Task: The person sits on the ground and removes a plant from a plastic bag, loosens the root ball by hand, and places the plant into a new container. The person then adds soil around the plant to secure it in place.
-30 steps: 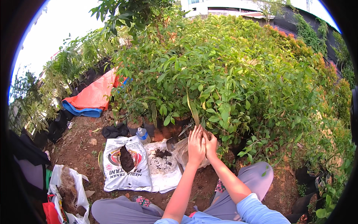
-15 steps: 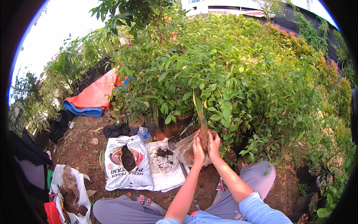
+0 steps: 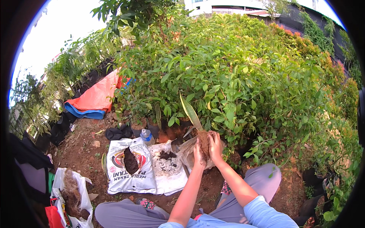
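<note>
Between my two hands is a snake plant (image 3: 192, 114), its single yellow-edged leaf leaning up and to the left. A brown clump of soil and roots (image 3: 203, 143) wraps its base. My left hand (image 3: 199, 154) presses the clump from the left, and my right hand (image 3: 215, 146) cups it from the right. Beneath and behind the hands lies a clear plastic bag (image 3: 188, 150). To its left, a flattened white sack (image 3: 173, 178) has dark soil (image 3: 167, 155) scattered on it.
A white printed sack (image 3: 118, 180) with a torn hole showing dark soil stands left, beside a water bottle (image 3: 147, 135). An open white bag of brown fibre (image 3: 85, 197) sits lower left. Dense leafy potted plants (image 3: 235, 87) rise ahead; an orange tarp (image 3: 95, 93) lies far left.
The snake plant's leaf has tipped from nearly upright to the left. My hands have shifted slightly around the root clump and lowered a little.
</note>
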The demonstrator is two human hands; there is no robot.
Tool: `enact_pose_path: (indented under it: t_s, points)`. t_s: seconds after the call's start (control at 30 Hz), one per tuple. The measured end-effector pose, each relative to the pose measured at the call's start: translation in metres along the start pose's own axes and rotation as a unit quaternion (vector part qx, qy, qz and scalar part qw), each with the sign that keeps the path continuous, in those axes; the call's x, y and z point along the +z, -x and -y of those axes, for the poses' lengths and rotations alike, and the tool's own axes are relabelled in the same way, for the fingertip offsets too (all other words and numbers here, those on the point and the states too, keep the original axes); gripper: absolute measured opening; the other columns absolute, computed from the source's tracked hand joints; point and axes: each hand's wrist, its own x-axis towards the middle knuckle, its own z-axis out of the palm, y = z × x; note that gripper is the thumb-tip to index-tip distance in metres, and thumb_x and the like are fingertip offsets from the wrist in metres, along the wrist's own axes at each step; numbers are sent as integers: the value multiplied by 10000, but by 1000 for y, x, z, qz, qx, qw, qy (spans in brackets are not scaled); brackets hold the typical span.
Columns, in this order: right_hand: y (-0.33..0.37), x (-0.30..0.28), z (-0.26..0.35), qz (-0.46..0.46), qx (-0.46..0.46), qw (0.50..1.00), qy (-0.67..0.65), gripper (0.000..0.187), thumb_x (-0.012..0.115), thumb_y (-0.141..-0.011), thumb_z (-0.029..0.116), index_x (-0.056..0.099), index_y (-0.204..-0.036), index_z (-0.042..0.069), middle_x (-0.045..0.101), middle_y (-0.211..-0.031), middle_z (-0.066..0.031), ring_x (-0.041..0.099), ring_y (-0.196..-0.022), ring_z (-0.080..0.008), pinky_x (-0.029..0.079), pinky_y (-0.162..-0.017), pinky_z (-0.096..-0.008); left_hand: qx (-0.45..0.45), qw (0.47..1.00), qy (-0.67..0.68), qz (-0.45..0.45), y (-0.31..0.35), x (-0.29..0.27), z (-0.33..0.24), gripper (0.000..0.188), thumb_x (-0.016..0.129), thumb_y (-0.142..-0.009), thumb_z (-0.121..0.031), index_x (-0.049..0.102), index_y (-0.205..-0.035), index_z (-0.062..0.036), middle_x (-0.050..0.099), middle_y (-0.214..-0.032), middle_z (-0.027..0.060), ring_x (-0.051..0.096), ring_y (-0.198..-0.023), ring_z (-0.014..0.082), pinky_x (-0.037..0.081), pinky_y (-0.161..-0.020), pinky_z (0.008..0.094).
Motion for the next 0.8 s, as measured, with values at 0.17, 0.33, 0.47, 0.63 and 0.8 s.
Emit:
enact_pose_path:
  t_s: [0.17, 0.33, 0.47, 0.63, 0.8]
  points:
    - [6, 9, 11, 7, 161, 914, -373, 265, 456, -916, 262, 530, -1043, 41, 543, -1024, -56, 522, -941, -151, 414, -836, -285, 50, 992, -114, -4, -1, -12, 0, 393, 572, -856, -251, 491, -1163, -18, 554, -1103, 66, 557, -965, 167, 455, -827, 292]
    - [-3, -5, 15, 24, 102, 936, -335, 345, 407, -936, 290, 481, -1165, 42, 512, -1136, -78, 470, -1071, -171, 339, -944, -284, -55, 995, -54, -63, 1, 6, -13, 453, 596, -833, -265, 444, -1191, -33, 543, -1123, 105, 558, -982, 218, 447, -861, 333]
    - [-4, -3, 18, 39, -42, 995, -86, 397, 349, -949, 315, 473, -1189, 24, 483, -1211, -104, 426, -1148, -191, 282, -987, -291, -51, 997, -17, -48, -11, -3, -10, 399, 562, -851, -291, 501, -1152, -37, 540, -1146, 87, 553, -1008, 208, 468, -839, 356]
    - [-19, -14, 17, 73, 89, 947, -300, 405, 341, -945, 315, 537, -1089, -8, 576, -1080, -121, 516, -1047, -192, 355, -926, -300, -118, 988, 98, 25, -14, 5, -19, 398, 480, -859, -416, 541, -1096, -102, 577, -1051, 57, 566, -930, 220, 473, -784, 388]
    - [-19, -20, 33, -1, 68, 979, -193, 181, 481, -885, 150, 555, -938, -7, 607, -836, -41, 551, -724, -103, 434, -683, -252, -112, 987, 110, 16, -27, -2, -35, 441, 451, -848, -502, 545, -1054, -124, 576, -990, 50, 564, -869, 225, 476, -753, 384]
